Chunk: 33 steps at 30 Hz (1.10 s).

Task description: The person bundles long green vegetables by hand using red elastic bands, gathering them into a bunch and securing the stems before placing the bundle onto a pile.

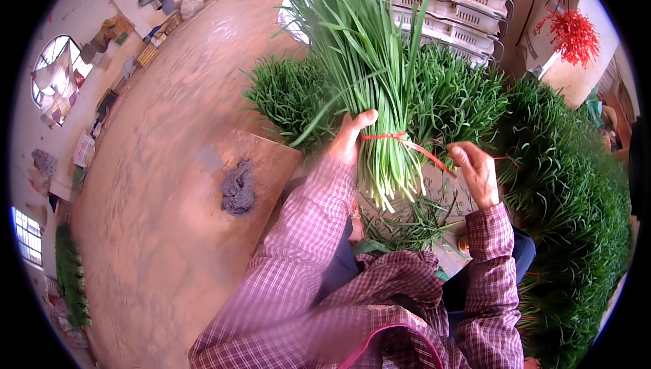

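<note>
My left hand point(351, 137) grips a bunch of long green leaves with pale stems, likely garlic chives point(379, 89), around its lower part. The cut stem ends point down towards my lap and the leaf tips fan out away from me. A red tie point(384, 136) circles the bunch just beside my left thumb, and its loose tail point(432, 156) sticks out to the right. Close to that tail is my right hand point(478, 173), fingers curled against the thumb; the tail's end looks apart from them, and nothing shows in the hand.
Bundled greens stand ahead point(457, 89) and along my right side point(564, 206). White plastic crates point(452, 3) are stacked behind them. Red ties point(574, 36) hang at upper right. Leaf trimmings point(422, 224) litter the floor between my feet. A grey cloth point(238, 188) lies on a board point(274, 165).
</note>
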Available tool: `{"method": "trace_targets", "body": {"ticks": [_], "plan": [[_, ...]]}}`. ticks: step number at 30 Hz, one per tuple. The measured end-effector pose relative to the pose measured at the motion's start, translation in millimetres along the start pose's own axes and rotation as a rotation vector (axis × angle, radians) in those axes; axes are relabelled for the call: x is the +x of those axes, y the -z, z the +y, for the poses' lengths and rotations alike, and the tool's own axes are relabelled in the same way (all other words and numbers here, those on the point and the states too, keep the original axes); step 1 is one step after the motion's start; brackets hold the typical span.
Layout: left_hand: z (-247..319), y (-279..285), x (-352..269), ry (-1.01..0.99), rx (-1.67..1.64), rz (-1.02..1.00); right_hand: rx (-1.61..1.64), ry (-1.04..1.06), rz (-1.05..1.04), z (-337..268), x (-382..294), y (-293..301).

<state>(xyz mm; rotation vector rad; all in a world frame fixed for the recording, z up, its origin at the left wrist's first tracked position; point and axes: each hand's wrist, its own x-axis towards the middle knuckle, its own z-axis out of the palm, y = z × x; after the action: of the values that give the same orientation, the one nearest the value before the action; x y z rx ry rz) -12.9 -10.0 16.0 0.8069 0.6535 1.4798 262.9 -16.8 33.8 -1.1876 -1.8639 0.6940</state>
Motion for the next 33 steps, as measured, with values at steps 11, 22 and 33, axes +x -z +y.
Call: {"method": "trace_targets", "body": {"ticks": [11, 22, 33], "plan": [[-15, -30, -8, 0.085, 0.079, -0.137, 0.197, 0.333, 0.177, -93, 69, 7], [-34, -21, 3, 0.215, 0.29, -0.209, 0.089, 0.246, 0.129, -35, 76, 23], [-52, -41, 8, 0.273, 0.263, -0.166, 0.105, 0.178, 0.19, 3, 77, 28]]}}
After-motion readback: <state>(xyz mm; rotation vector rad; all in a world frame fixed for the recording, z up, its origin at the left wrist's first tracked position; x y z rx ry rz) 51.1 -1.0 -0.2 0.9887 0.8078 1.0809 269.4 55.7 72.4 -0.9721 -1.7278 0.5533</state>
